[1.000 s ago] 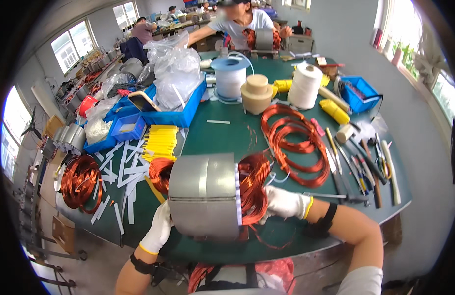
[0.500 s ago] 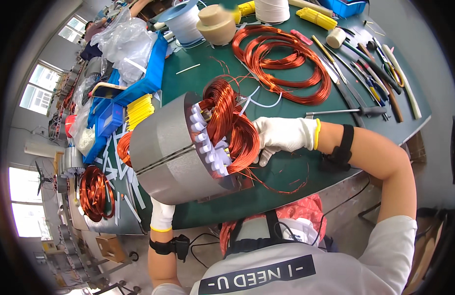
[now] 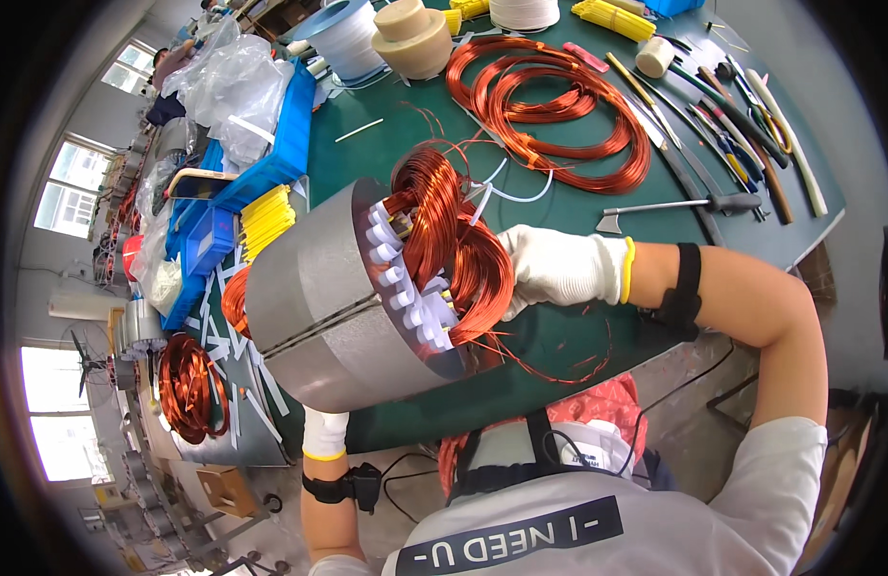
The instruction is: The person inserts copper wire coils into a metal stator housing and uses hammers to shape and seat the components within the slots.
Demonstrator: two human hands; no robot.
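Stator core [image 3: 310, 278], grey; copper end winding [image 3: 484, 283] at its right; right hand [image 3: 567, 264] against winding, left hand [image 3: 326, 431] beneath core; both grips hidden, cannot tell

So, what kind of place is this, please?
Probably a workshop for electric motors: there is a grey metal cylinder with copper wire loops coming out, and on the green table lie separate copper coils and hand tools.

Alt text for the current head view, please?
Grey stator with copper windings over a green table; white-gloved right hand at the windings, left hand partly hidden by the stator. Beyond lie copper wire coils; hand tools lie right.
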